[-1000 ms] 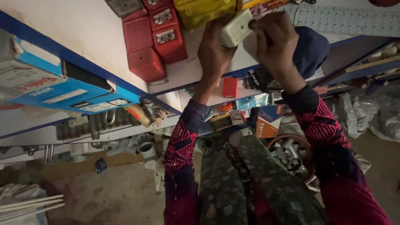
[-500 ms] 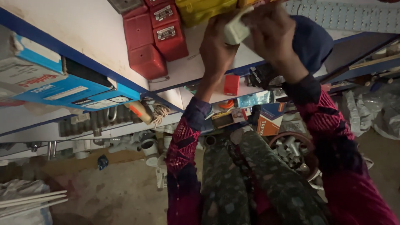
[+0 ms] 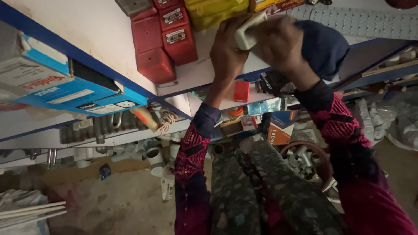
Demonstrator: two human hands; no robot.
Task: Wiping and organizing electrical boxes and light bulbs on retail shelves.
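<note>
Both my hands are raised to a white shelf with a blue edge. A small cream-white block is gripped between my left hand and my right hand, each closed on one side of it. The block is just in front of several yellow boxes and to the right of stacked red boxes. A dark blue cloth hangs just behind my right hand. My sleeves are dark red with a pattern.
A blue and white carton lies on the shelf at left. Lower shelves hold small red, blue and orange packages, pipe fittings and a coil of string. A round tray of metal parts sits on the floor, white pipes at lower left.
My two hands have carried the cream block slightly up and toward the yellow boxes. The view has shifted a little closer.
</note>
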